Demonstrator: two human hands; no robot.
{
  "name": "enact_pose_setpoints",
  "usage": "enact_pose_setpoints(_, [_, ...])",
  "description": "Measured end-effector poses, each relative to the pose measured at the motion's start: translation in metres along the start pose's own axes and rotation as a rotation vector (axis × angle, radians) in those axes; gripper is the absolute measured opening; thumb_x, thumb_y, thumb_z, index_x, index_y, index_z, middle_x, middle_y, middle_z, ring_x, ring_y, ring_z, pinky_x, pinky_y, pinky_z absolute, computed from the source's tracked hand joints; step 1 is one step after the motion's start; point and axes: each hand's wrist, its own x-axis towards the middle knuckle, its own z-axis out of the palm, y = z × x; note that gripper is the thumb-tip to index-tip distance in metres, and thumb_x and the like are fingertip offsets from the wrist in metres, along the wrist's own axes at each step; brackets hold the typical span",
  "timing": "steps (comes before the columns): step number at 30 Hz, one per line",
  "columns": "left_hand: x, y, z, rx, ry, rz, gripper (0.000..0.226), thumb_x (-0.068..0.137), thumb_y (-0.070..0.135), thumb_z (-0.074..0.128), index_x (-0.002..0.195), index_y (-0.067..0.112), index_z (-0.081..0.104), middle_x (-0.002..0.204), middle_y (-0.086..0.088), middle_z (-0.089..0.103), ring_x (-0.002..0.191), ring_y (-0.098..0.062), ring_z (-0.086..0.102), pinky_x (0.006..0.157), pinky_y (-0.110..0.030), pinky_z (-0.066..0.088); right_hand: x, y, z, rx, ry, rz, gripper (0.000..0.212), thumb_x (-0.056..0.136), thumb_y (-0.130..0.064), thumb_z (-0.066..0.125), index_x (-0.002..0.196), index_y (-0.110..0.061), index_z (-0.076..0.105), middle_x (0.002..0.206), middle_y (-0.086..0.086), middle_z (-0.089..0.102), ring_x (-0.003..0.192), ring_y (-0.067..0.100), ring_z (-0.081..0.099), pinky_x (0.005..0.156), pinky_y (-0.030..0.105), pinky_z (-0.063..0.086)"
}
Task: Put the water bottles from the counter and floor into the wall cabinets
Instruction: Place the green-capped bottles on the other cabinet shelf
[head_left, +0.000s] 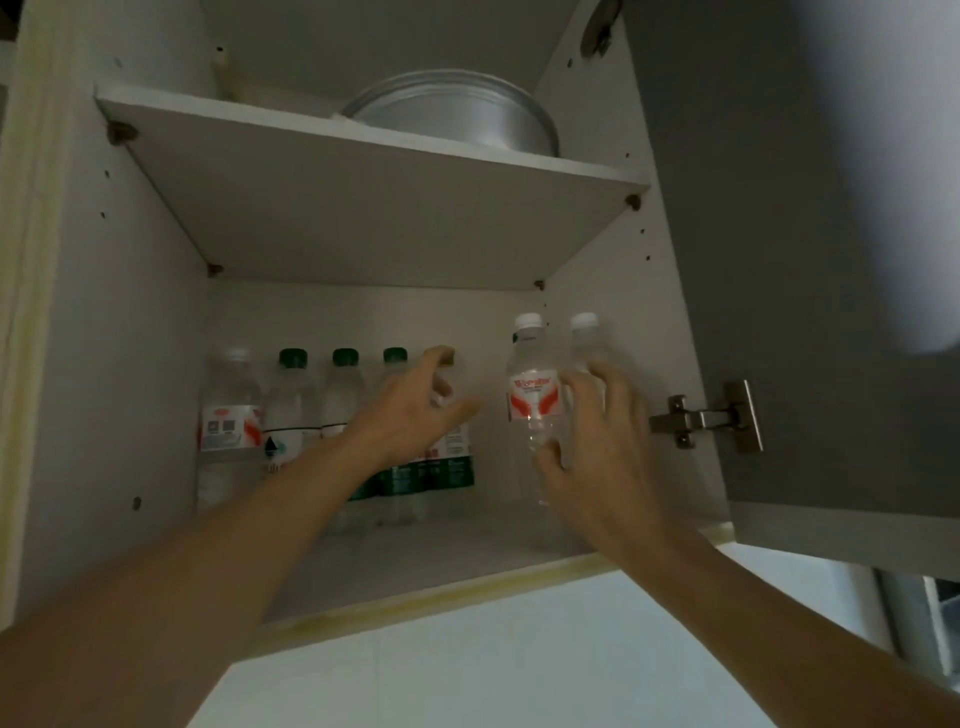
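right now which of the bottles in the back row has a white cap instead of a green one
The leftmost bottle, against the cabinet's left wall: white cap and red-and-white label. The three to its right have green caps.

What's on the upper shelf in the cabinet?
A round metal pan sits on the upper shelf, toward the right, with something pale and flat to its left. Seen from below, the shelf board hides their bases and whatever lies further back.
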Motion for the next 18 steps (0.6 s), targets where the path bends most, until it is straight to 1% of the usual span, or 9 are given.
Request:
enact_pose_setpoints(2, [0.000, 0.018, 0.014, -0.090, -0.145, -0.051, 0.087, 0.081, 0.063, 0.066, 0.152, 0.034, 0.025, 0.120, 0.002, 0.059, 0.097, -0.012, 0.065, 0.083, -0.035, 0.058, -0.005, 0.009, -0.001, 0.104, -0.033, 0.135, 0.072, 0.086, -0.027, 0.073, 0.146, -0.020, 0.033, 0.153, 0.009, 0.025, 0.135, 0.029, 0.037, 0.108, 0.047, 0.043])
enact_pose_setpoints(4, [0.004, 0.030, 0.027, -0.149, -0.195, -0.093, 0.091, 0.081, 0.060, 0.070, 0.153, 0.037, 0.020, 0.112, 0.004, 0.060, 0.093, -0.015, 0.069, 0.075, -0.032, 0.059, -0.005, 0.014, -0.002, 0.256, -0.032, 0.261, 0.075, 0.086, -0.021, 0.074, 0.148, -0.019, 0.030, 0.151, 0.007, 0.024, 0.127, 0.027, 0.044, 0.099, 0.035, 0.046])
enact_pose_setpoints(6, [0.009, 0.039, 0.038, -0.217, -0.197, -0.123, 0.088, 0.083, 0.052, 0.073, 0.152, 0.037, 0.019, 0.109, 0.005, 0.061, 0.093, -0.019, 0.069, 0.074, -0.035, 0.060, -0.002, 0.017, -0.003, 0.362, -0.083, 0.336, 0.078, 0.086, -0.015, 0.073, 0.150, -0.018, 0.028, 0.148, 0.007, 0.028, 0.122, 0.026, 0.046, 0.089, 0.028, 0.042])
enact_pose_setpoints(9, [0.012, 0.044, 0.052, -0.287, -0.169, -0.157, 0.084, 0.082, 0.046, 0.077, 0.146, 0.036, 0.024, 0.104, 0.012, 0.057, 0.094, -0.017, 0.065, 0.071, -0.035, 0.057, 0.003, 0.024, -0.004, 0.485, -0.127, 0.423, 0.080, 0.085, -0.010, 0.072, 0.151, -0.019, 0.026, 0.140, 0.009, 0.043, 0.115, 0.023, 0.051, 0.084, 0.029, 0.046])
enact_pose_setpoints(11, [0.011, 0.048, 0.060, -0.329, -0.153, -0.194, 0.085, 0.078, 0.045, 0.081, 0.142, 0.036, 0.025, 0.108, 0.012, 0.056, 0.099, -0.015, 0.061, 0.071, -0.036, 0.055, 0.004, 0.028, -0.003, 0.525, -0.145, 0.470, 0.080, 0.088, -0.010, 0.071, 0.151, -0.018, 0.023, 0.135, 0.011, 0.050, 0.111, 0.025, 0.057, 0.077, 0.032, 0.052])
enact_pose_setpoints(13, [0.012, 0.052, 0.069, -0.358, -0.161, -0.225, 0.086, 0.074, 0.042, 0.085, 0.138, 0.033, 0.028, 0.116, 0.008, 0.057, 0.103, -0.015, 0.060, 0.070, -0.036, 0.055, 0.005, 0.029, -0.003, 0.523, -0.156, 0.486, 0.076, 0.091, -0.010, 0.068, 0.151, -0.017, 0.022, 0.132, 0.012, 0.054, 0.106, 0.026, 0.061, 0.072, 0.031, 0.054])
enact_pose_setpoints(15, [0.013, 0.055, 0.077, -0.378, -0.146, -0.239, 0.084, 0.073, 0.031, 0.087, 0.136, 0.027, 0.031, 0.115, 0.006, 0.058, 0.101, -0.014, 0.061, 0.067, -0.032, 0.054, 0.004, 0.028, -0.002, 0.476, -0.166, 0.478, 0.072, 0.092, -0.007, 0.064, 0.150, -0.017, 0.023, 0.132, 0.013, 0.054, 0.111, 0.029, 0.060, 0.082, 0.041, 0.057])
enact_pose_setpoints(16, [0.015, 0.056, 0.080, -0.383, -0.123, -0.232, 0.081, 0.074, 0.025, 0.086, 0.135, 0.024, 0.033, 0.114, 0.003, 0.060, 0.102, -0.015, 0.062, 0.071, -0.035, 0.056, 0.003, 0.028, -0.002, 0.440, -0.169, 0.472, 0.070, 0.092, -0.005, 0.063, 0.149, -0.017, 0.025, 0.132, 0.013, 0.054, 0.113, 0.030, 0.059, 0.088, 0.046, 0.056])
enact_pose_setpoints(18, [0.015, 0.056, 0.085, -0.386, -0.079, -0.222, 0.075, 0.075, 0.016, 0.085, 0.133, 0.019, 0.038, 0.115, -0.002, 0.063, 0.105, -0.020, 0.064, 0.088, -0.040, 0.056, 0.002, 0.028, -0.001, 0.362, -0.170, 0.458, 0.068, 0.092, -0.005, 0.062, 0.148, -0.017, 0.027, 0.134, 0.013, 0.052, 0.116, 0.032, 0.057, 0.092, 0.049, 0.054])
